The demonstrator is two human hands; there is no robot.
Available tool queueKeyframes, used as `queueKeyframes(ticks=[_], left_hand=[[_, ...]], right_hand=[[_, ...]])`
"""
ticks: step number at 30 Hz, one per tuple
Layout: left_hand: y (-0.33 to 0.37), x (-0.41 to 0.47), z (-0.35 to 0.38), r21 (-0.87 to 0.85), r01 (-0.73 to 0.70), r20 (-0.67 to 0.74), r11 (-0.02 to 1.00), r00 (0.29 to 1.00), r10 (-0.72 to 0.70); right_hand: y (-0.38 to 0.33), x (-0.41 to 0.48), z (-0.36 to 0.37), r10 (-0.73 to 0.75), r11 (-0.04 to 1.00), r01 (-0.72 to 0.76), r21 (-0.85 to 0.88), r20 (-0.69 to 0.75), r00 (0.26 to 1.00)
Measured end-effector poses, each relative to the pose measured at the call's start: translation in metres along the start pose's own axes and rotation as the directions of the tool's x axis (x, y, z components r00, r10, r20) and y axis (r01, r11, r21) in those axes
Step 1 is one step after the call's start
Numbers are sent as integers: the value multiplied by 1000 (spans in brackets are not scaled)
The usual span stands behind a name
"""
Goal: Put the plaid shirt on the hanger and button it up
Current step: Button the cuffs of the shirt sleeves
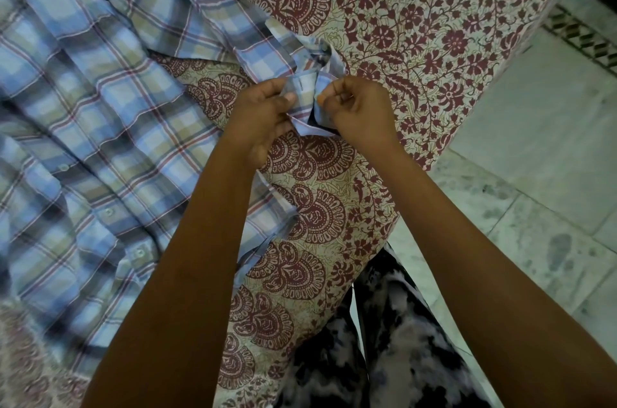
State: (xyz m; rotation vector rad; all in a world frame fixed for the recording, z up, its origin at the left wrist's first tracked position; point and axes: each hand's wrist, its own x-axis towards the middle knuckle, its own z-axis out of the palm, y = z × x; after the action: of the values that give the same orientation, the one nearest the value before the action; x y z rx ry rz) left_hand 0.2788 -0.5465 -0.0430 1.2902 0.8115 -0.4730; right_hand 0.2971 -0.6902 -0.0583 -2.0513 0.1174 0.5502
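The blue, tan and red plaid shirt (100,113) lies spread across the left of a bed, its button placket with white buttons running diagonally at lower left. One sleeve stretches right to its cuff (309,87) at the middle of the view. My left hand (263,113) pinches the cuff's left flap, where a buttonhole slit shows. My right hand (359,107) pinches the cuff's right flap between thumb and fingers. Both flaps are held close together just above the bedsheet. No hanger is in view.
The bed carries a cream sheet with maroon paisley and floral print (417,23); its edge runs diagonally at right. Beyond it lies a pale marble floor (534,173) with a dark patterned border strip at the far right. My patterned black-and-white clothing (384,341) shows below.
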Motion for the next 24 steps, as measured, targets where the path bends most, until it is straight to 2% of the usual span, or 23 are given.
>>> queueKeyframes(ticks=[6, 10, 12, 14, 19, 24], left_hand=[[0, -1, -1, -60, 2, 34, 998, 999, 0], [0, -5, 2, 96, -151, 36, 984, 988, 148], [-1, -4, 1, 227, -264, -12, 938, 962, 274], [-1, -3, 1, 343, -318, -22, 884, 938, 346], [1, -5, 3, 454, -351, 8, 819, 921, 390], [7, -7, 3, 485, -322, 24, 813, 934, 356]], right_hand=[[-3, -1, 2, -8, 1000, 8, -26, -10, 1000], [-6, -1, 3, -3, 999, 2, -44, -26, 1000], [-8, 0, 4, 5, 1000, -5, -19, -24, 1000], [-10, 0, 5, 4, 1000, -4, -6, -23, 1000], [-14, 3, 3, -25, 995, 22, -96, -30, 999], [-13, 2, 5, -53, 982, 40, -186, -61, 997]])
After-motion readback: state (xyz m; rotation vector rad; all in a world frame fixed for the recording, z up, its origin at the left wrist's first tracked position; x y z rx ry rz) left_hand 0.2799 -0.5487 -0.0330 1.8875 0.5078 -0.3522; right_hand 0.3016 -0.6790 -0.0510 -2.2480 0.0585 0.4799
